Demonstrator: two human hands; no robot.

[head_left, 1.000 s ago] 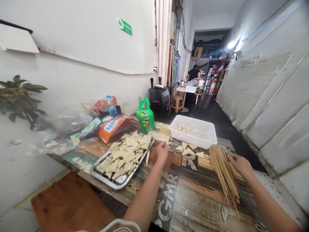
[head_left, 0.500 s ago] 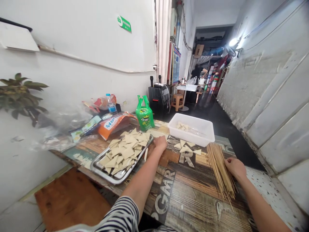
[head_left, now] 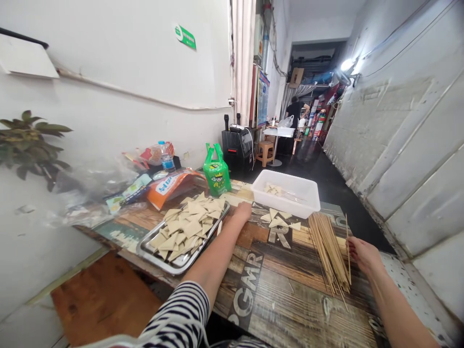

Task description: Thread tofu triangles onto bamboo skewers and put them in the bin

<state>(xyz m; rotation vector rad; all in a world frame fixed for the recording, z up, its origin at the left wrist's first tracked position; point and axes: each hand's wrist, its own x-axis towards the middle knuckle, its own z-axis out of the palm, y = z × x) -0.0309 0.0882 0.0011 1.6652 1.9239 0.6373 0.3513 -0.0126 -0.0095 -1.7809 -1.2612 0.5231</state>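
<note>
My left hand (head_left: 242, 211) rests closed beside the right edge of a metal tray (head_left: 180, 262) heaped with tan triangular tofu pieces (head_left: 188, 224); what its fingers hold is hidden. My right hand (head_left: 363, 253) pinches one bamboo skewer (head_left: 347, 244), lifted at the right of a loose pile of skewers (head_left: 326, 249) on the wooden table. A few triangular pieces (head_left: 278, 220) lie on the table in front of a white plastic tub (head_left: 288, 194) with some pieces inside.
A green plastic bag (head_left: 216, 175), an orange packet (head_left: 170, 186), a water bottle (head_left: 166, 158) and wrappers crowd the table's far left. A potted plant (head_left: 31, 145) is at left. Down the corridor stand a black speaker (head_left: 237, 150), a stool (head_left: 266, 152) and a person (head_left: 294, 112) at a table.
My right hand has slid back along the skewer pile and drawn one skewer out to the right. My left hand stayed at the tray's edge. The view pulled back slightly.
</note>
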